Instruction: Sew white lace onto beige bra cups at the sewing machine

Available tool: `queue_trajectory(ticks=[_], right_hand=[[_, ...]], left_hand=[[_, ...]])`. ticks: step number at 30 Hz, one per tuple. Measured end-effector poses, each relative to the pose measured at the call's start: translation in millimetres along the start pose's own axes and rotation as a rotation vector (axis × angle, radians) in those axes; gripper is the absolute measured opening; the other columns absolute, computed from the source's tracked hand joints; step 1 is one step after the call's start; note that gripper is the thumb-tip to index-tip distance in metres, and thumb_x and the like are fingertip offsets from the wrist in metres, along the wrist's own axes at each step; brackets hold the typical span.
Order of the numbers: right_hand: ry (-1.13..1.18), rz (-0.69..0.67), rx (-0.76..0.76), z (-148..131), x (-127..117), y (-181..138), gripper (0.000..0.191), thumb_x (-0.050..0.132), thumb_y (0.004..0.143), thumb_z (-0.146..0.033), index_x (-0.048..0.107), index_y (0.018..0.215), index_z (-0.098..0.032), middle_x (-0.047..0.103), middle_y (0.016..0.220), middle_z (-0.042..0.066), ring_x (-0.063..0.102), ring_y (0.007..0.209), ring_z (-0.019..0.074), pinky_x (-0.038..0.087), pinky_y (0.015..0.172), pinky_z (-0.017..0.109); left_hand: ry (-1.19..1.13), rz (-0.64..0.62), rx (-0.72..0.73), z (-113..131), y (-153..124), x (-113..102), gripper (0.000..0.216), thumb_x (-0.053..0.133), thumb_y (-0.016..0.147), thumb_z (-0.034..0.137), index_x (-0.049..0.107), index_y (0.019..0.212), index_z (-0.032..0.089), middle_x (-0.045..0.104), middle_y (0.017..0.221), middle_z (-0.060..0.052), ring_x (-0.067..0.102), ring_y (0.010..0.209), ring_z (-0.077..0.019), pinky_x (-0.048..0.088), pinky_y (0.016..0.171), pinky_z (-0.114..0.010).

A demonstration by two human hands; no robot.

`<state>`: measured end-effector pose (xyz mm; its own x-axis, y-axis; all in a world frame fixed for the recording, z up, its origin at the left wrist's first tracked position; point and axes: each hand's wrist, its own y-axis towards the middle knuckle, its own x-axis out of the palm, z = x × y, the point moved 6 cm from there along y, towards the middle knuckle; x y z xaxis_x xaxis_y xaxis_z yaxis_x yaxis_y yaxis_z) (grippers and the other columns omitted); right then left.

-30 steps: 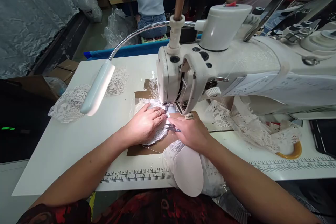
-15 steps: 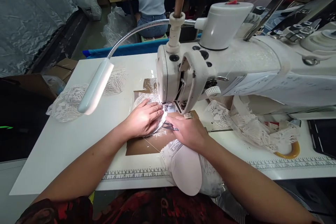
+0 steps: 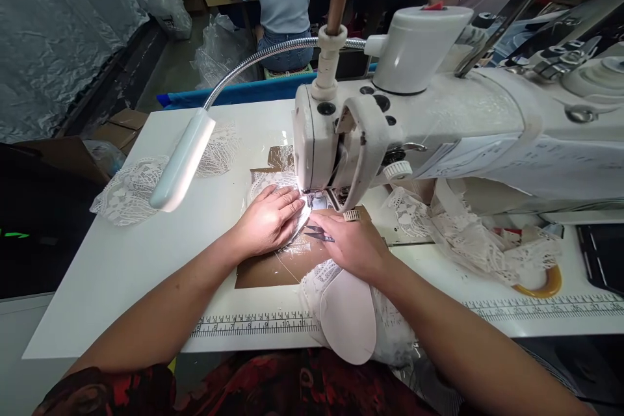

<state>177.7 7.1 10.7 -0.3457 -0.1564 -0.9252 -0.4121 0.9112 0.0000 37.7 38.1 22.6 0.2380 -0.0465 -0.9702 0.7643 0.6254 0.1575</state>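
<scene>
My left hand lies flat, fingers stretched, on a white lace piece with a padded-looking edge. Its fingertips are close to the presser foot of a white sewing machine. Wrapped round a pair of thread snips, my right hand rests just right of the needle area, its fingertips at the edge of the lace piece. The snips' dark blades point left, over brown cardboard. Below the right hand, a smooth pale oval pad with lace hangs over the table's front edge.
A lamp on a bendy metal neck hangs over the left of the table. Lace pieces lie beneath it. More lace and an amber-coloured ring are on the right. A printed ruler runs along the front. Two people sit beyond.
The view has shifted slightly. The lace piece's lower edge has turned a little under my left hand, and the snips' blades show more clearly. Both hands stay almost in place.
</scene>
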Motion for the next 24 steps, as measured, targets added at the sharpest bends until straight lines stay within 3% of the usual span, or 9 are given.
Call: queue_trajectory(ticks=[4, 7, 11, 14, 17, 21, 24], right_hand=[[0.157, -0.051, 0.068, 9, -21, -5, 0.024, 0.048, 0.085, -0.030, 0.065, 0.100, -0.022, 0.068, 0.085, 0.003, 0.058, 0.071, 0.0173, 0.036, 0.061, 0.027], [0.210, -0.147, 0.178, 23, -34, -21, 0.031, 0.053, 0.083, -0.048, 0.064, 0.096, -0.022, 0.068, 0.080, 0.003, 0.058, 0.067, 0.0180, 0.035, 0.057, 0.027], [0.169, -0.306, 0.251, 30, -30, -49, 0.031, 0.063, 0.075, -0.047, 0.060, 0.098, -0.026, 0.063, 0.070, -0.002, 0.055, 0.061, 0.0173, 0.031, 0.052, 0.026], [0.121, -0.274, 0.244, 24, -25, -60, 0.015, 0.057, 0.081, -0.037, 0.055, 0.078, -0.023, 0.059, 0.066, -0.002, 0.052, 0.060, 0.0158, 0.029, 0.053, 0.026], [0.108, -0.217, 0.171, 14, -21, -59, 0.023, 0.050, 0.085, -0.034, 0.047, 0.067, -0.021, 0.056, 0.065, -0.001, 0.051, 0.061, 0.0148, 0.031, 0.055, 0.026], [0.120, -0.120, 0.099, 5, -22, -52, 0.023, 0.047, 0.088, -0.035, 0.049, 0.069, -0.021, 0.058, 0.076, 0.001, 0.054, 0.067, 0.0152, 0.038, 0.061, 0.027], [0.148, -0.039, 0.093, 0, -26, -44, 0.017, 0.048, 0.087, -0.034, 0.058, 0.083, -0.021, 0.063, 0.088, 0.003, 0.059, 0.077, 0.0176, 0.043, 0.067, 0.029]], left_hand=[[-0.009, -0.015, -0.048, -3, -2, 1, 0.038, 0.042, 0.092, 0.027, 0.055, 0.126, 0.014, 0.055, 0.128, -0.017, 0.050, 0.118, -0.0299, 0.034, 0.102, -0.050], [0.009, -0.024, -0.068, -5, -4, 1, 0.042, 0.039, 0.094, 0.030, 0.050, 0.131, 0.013, 0.052, 0.132, -0.017, 0.047, 0.120, -0.0301, 0.035, 0.101, -0.048], [0.063, -0.034, -0.082, -5, -7, 1, 0.044, 0.038, 0.095, 0.032, 0.046, 0.134, 0.013, 0.047, 0.136, -0.018, 0.042, 0.124, -0.0314, 0.035, 0.099, -0.047], [0.079, -0.032, -0.104, -4, -10, -1, 0.043, 0.039, 0.094, 0.032, 0.048, 0.132, 0.014, 0.046, 0.137, -0.017, 0.041, 0.125, -0.0323, 0.037, 0.097, -0.046], [0.074, -0.023, -0.146, -4, -13, -4, 0.042, 0.040, 0.094, 0.034, 0.050, 0.130, 0.016, 0.049, 0.134, -0.016, 0.043, 0.124, -0.0323, 0.039, 0.095, -0.045], [0.049, -0.056, -0.211, -4, -22, -10, 0.041, 0.036, 0.095, 0.038, 0.054, 0.126, 0.017, 0.052, 0.132, -0.015, 0.045, 0.123, -0.0314, 0.039, 0.094, -0.046], [0.007, -0.115, -0.263, -1, -32, -20, 0.041, 0.034, 0.095, 0.042, 0.060, 0.117, 0.019, 0.054, 0.130, -0.014, 0.049, 0.118, -0.0309, 0.043, 0.089, -0.045]])
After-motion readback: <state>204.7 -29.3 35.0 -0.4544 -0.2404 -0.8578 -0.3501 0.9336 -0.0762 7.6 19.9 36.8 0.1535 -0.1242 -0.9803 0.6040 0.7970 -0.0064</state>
